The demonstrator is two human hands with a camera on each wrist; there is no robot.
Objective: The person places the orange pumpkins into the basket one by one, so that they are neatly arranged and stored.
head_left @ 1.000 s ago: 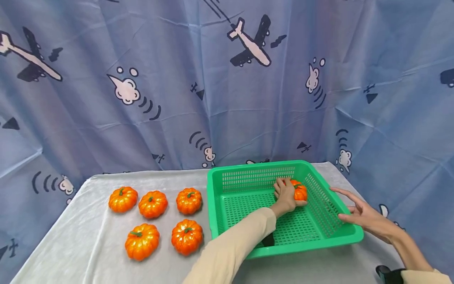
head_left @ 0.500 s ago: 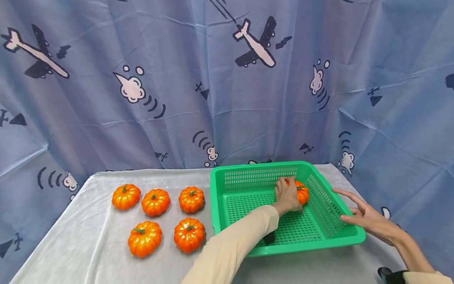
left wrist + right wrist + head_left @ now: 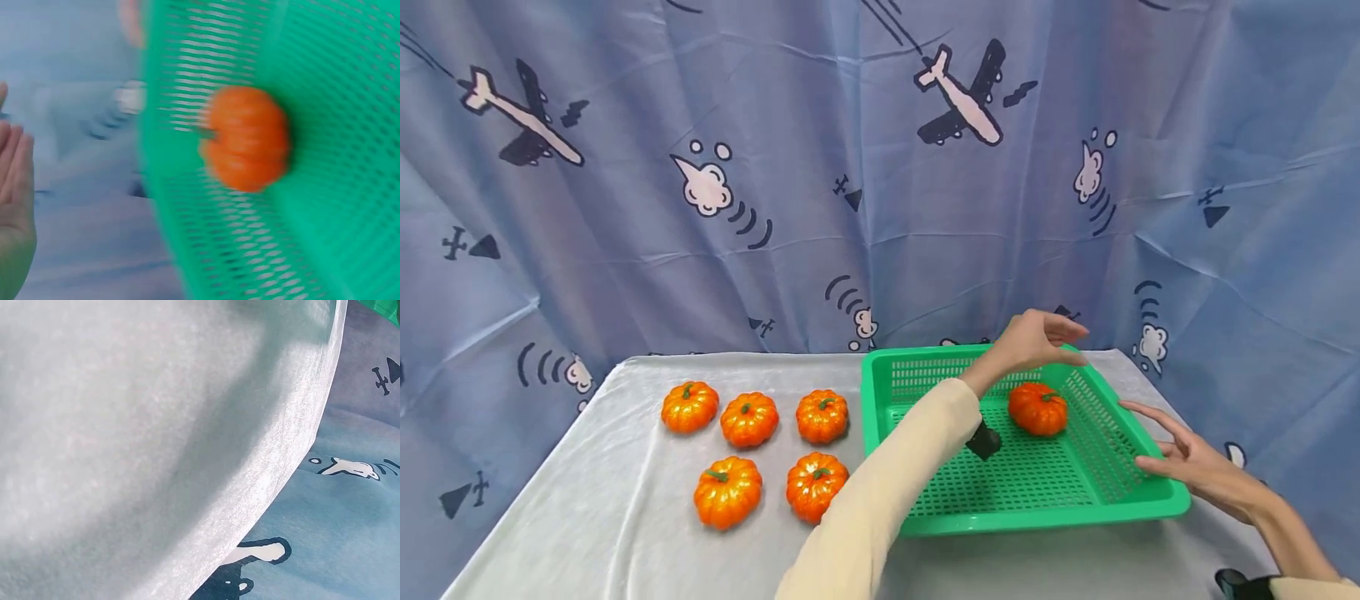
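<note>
My left hand (image 3: 1037,340) is raised over the back of a green plastic basket (image 3: 1030,523), fingers extended and holding nothing. Below it, against the basket's right side inside, sits a small orange pumpkin (image 3: 1037,409) with a green stem. In the left wrist view the same pumpkin (image 3: 247,139) appears blurred beside the slotted wall, and my left hand's straight fingers (image 3: 17,169) show at the left edge. At the basket's right rim, my right hand (image 3: 1198,462) touches with spread, fairly straight index finger and thumb; its other fingers are partly hidden.
Several more orange pumpkins (image 3: 727,492) lie in two loose rows on the white tablecloth (image 3: 662,533) left of the basket. A blue curtain (image 3: 760,167) printed with planes hangs behind the table. A black wrist device (image 3: 983,440) sits under my left sleeve.
My left hand has let go of the pumpkin in the basket and lifted up and away from it. The head view has shifted slightly left. My right hand stays at the rim.
</note>
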